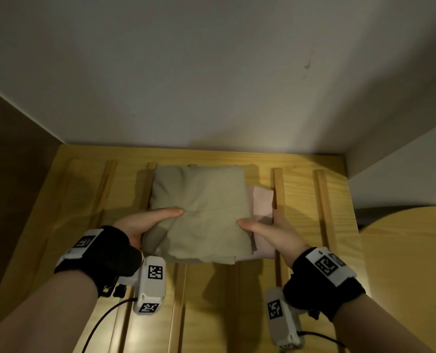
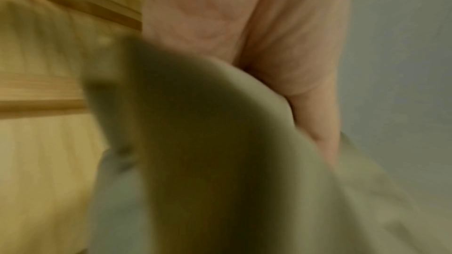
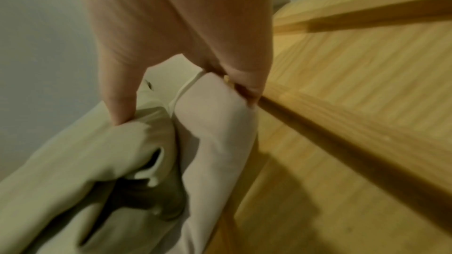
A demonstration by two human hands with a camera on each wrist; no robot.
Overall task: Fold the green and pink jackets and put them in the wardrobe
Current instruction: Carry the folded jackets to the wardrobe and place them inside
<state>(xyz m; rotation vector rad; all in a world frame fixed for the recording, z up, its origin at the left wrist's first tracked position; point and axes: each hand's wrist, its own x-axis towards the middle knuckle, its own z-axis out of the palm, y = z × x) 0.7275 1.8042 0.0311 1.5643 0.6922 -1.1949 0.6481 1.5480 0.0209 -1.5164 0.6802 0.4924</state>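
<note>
Both forearms reach in from the bottom of the head view, each strapped with a black wrist band carrying a white camera block. Left hand (image 1: 145,224) clamps the left edge of the folded green jacket (image 1: 201,212), thumb laid across the top and fingers tucked out of sight beneath; the left wrist view is blurred but shows the thumb (image 2: 315,103) pressed against green cloth. Right hand (image 1: 273,231) takes the opposite edge the same way, and the right wrist view shows its thumb (image 3: 119,99) pressing into the green fabric while the fingers (image 3: 247,76) wrap round under the pink jacket (image 3: 215,123), so this hand pinches both layers together.

Green lies on top, pink below it, the pink peeking out along the right side in the head view (image 1: 261,202). Both are folded into a squarish stack sitting on, or just above, the slatted wooden shelf (image 1: 313,225) of the wardrobe; whether the stack's full weight is down cannot be told. Pale wardrobe walls (image 1: 211,72) close in behind and to the sides.

Folding looks finished and the stack is inside the wardrobe. What seems left is only to let go and draw the hands out.
</note>
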